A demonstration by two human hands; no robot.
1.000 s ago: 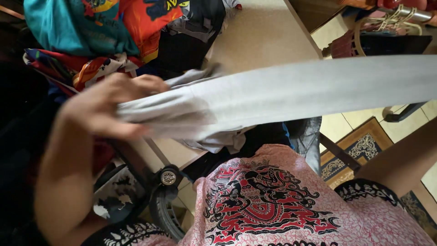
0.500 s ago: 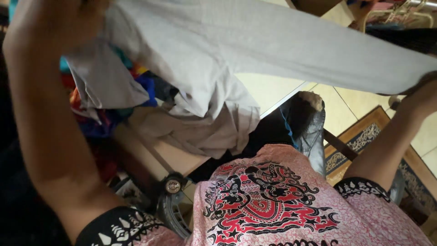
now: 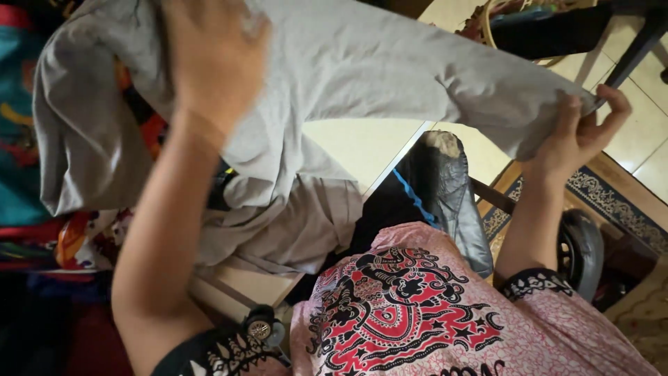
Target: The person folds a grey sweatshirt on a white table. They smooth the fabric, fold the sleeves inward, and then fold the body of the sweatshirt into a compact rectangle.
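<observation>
Grey garment (image 3: pixel 362 69) held up in the air, stretched between both hands above the beige table (image 3: pixel 355 143). Right hand (image 3: pixel 577 132) pinches its narrow end at the far right, fingertips closed on the hem. Left hand (image 3: pixel 212 63) is raised against the bunched upper-left part; blurred, so grip can't be told. Slack cloth drapes down onto the table beside colourful clothes (image 3: pixel 28 139).

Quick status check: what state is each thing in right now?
Grey garment: lifted, stretched between both hands, lower part draped on the table.
Left hand: raised, against the cloth; grip unclear.
Right hand: pinching the garment's end.
Colourful clothes: piled on the table.
</observation>
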